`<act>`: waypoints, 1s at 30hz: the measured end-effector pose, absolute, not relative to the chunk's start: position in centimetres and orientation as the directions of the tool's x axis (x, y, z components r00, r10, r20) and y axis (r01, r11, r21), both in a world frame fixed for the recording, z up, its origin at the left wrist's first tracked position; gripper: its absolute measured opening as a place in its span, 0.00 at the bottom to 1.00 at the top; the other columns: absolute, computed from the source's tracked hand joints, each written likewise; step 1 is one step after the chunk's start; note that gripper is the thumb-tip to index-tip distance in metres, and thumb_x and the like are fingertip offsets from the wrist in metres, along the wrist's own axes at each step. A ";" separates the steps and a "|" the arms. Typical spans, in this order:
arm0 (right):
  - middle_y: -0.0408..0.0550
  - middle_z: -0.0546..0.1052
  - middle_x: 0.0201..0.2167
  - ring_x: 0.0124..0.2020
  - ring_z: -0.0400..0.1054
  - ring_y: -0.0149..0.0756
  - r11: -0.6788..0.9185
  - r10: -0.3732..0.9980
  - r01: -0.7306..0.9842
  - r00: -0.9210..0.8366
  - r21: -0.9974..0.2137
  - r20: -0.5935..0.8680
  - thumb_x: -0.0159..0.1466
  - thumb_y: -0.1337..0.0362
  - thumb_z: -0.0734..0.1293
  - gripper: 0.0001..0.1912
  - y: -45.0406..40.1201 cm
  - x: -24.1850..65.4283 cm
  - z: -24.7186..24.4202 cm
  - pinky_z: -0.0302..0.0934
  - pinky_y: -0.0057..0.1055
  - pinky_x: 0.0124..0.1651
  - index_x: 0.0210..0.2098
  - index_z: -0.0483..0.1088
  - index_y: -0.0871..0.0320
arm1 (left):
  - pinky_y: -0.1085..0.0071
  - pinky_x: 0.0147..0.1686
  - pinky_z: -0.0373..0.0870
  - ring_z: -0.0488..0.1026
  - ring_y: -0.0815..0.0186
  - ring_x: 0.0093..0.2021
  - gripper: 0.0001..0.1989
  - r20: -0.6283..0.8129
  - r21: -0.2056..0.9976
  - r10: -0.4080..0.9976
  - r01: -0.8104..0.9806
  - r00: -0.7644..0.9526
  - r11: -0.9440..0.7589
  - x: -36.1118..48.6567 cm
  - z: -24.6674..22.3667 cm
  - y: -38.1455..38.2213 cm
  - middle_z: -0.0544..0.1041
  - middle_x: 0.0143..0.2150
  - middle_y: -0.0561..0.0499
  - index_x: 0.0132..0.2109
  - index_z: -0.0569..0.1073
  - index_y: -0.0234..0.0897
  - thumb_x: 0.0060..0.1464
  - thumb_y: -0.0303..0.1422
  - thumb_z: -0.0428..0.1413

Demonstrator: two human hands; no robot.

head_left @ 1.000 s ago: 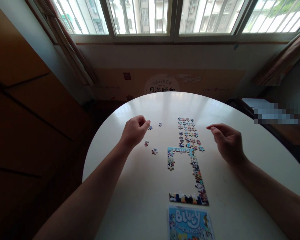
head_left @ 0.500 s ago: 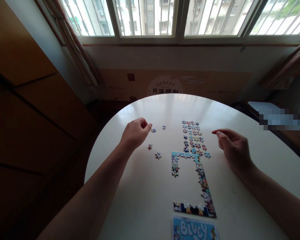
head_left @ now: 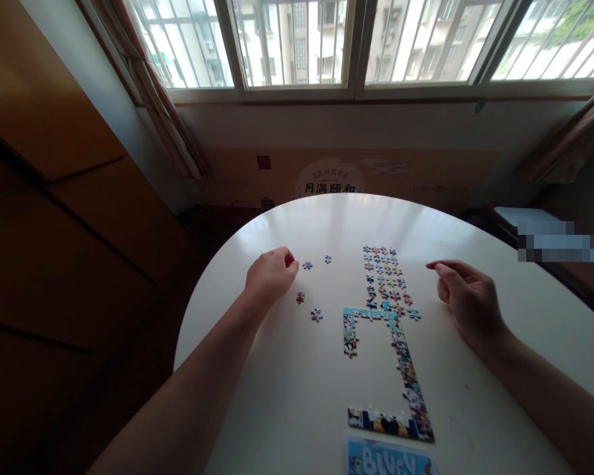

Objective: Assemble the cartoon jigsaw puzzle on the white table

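My left hand (head_left: 272, 274) is closed at the left of the table, fingers curled in and thumb tip beside a loose puzzle piece (head_left: 307, 265). No piece shows in it. Three more pieces lie nearby: one farther back (head_left: 327, 259), a reddish one (head_left: 300, 297) and one closer to me (head_left: 317, 315). My right hand (head_left: 468, 293) is closed on the other side, thumb against the index finger, nothing visible between them. Between the hands are rows of loose puzzle pieces (head_left: 387, 280) and a partly joined puzzle border (head_left: 408, 373), open along most of its left side.
A blue "Bluey" picture card (head_left: 391, 456) lies below the border at the near edge of view. The white table (head_left: 277, 409) has a rounded far edge. Wooden cabinets (head_left: 79, 264) stand left, and barred windows (head_left: 297, 46) are beyond.
The view has tilted up slightly, so everything sits a little lower. My left hand has turned a little, its fingers more curled. My right hand and the pieces look unchanged.
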State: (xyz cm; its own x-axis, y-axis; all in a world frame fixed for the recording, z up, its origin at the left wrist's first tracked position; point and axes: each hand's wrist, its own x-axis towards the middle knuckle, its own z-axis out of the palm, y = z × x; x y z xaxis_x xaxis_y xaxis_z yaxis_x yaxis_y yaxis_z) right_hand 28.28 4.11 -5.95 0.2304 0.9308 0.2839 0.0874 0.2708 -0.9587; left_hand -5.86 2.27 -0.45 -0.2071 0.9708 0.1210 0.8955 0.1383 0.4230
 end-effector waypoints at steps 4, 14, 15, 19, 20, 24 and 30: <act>0.37 0.62 0.14 0.16 0.51 0.26 0.272 0.929 0.075 0.239 -0.959 0.282 0.61 0.58 0.71 0.10 4.2 28.3 -6.0 0.43 0.25 0.18 0.36 0.78 0.60 | 0.66 0.32 0.64 0.75 0.58 0.38 0.07 0.087 0.418 0.977 0.897 -0.196 0.142 -5.9 -1.0 2.5 0.82 0.40 0.48 0.38 0.77 0.42 0.58 0.37 0.55; 0.38 0.63 0.14 0.16 0.52 0.27 0.274 0.932 0.077 0.225 -0.959 0.285 0.61 0.57 0.71 0.11 4.3 28.2 -6.2 0.44 0.24 0.17 0.36 0.78 0.60 | 0.64 0.38 0.68 0.76 0.56 0.43 0.11 0.049 0.395 0.986 0.910 -0.160 0.128 -5.4 -1.0 2.5 0.82 0.46 0.46 0.46 0.78 0.42 0.59 0.36 0.54; 0.38 0.62 0.14 0.16 0.51 0.27 0.272 0.933 0.076 0.224 -0.959 0.282 0.61 0.57 0.71 0.11 4.3 28.3 -6.2 0.44 0.24 0.17 0.36 0.78 0.60 | 0.64 0.39 0.69 0.76 0.56 0.43 0.12 0.052 0.393 0.987 0.911 -0.155 0.122 -5.3 -1.0 2.5 0.81 0.46 0.46 0.46 0.78 0.41 0.59 0.36 0.54; 0.38 0.62 0.14 0.16 0.52 0.27 0.271 0.932 0.083 0.227 -0.959 0.283 0.61 0.57 0.71 0.12 4.5 28.3 -6.3 0.44 0.24 0.17 0.36 0.78 0.60 | 0.63 0.42 0.70 0.76 0.55 0.45 0.12 0.071 0.373 0.988 0.922 -0.138 0.102 -5.1 -1.1 2.6 0.81 0.47 0.45 0.46 0.79 0.42 0.60 0.37 0.53; 0.38 0.63 0.14 0.16 0.52 0.27 0.271 0.932 0.086 0.228 -0.959 0.283 0.61 0.57 0.71 0.12 4.5 28.3 -6.3 0.44 0.24 0.17 0.36 0.78 0.60 | 0.62 0.43 0.70 0.76 0.55 0.46 0.12 0.072 0.367 0.989 0.925 -0.130 0.095 -5.0 -1.1 2.6 0.81 0.47 0.45 0.47 0.79 0.42 0.60 0.37 0.53; 0.38 0.62 0.14 0.16 0.52 0.27 0.266 0.935 0.091 0.218 -0.960 0.280 0.62 0.56 0.71 0.12 4.5 28.3 -6.4 0.44 0.24 0.17 0.37 0.78 0.60 | 0.59 0.52 0.70 0.72 0.52 0.55 0.14 0.093 0.339 0.994 0.940 -0.056 0.021 -4.5 -1.4 2.7 0.79 0.53 0.45 0.50 0.79 0.43 0.61 0.37 0.52; 0.38 0.62 0.13 0.16 0.52 0.27 0.256 0.938 0.112 0.211 -0.960 0.275 0.62 0.56 0.70 0.12 4.3 28.1 -6.2 0.43 0.24 0.17 0.36 0.78 0.60 | 0.52 0.65 0.58 0.60 0.50 0.68 0.20 0.073 0.294 0.997 0.955 0.014 -0.035 -3.3 -2.1 2.6 0.68 0.67 0.42 0.59 0.75 0.42 0.62 0.38 0.53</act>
State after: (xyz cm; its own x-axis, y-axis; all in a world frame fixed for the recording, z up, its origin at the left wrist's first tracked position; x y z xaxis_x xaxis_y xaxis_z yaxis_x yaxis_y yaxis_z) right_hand 28.07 4.35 -6.17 0.2108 0.9381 0.2748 0.1118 0.2562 -0.9602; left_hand -3.31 2.64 -2.14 0.0139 0.9972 0.0734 0.9553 -0.0349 0.2936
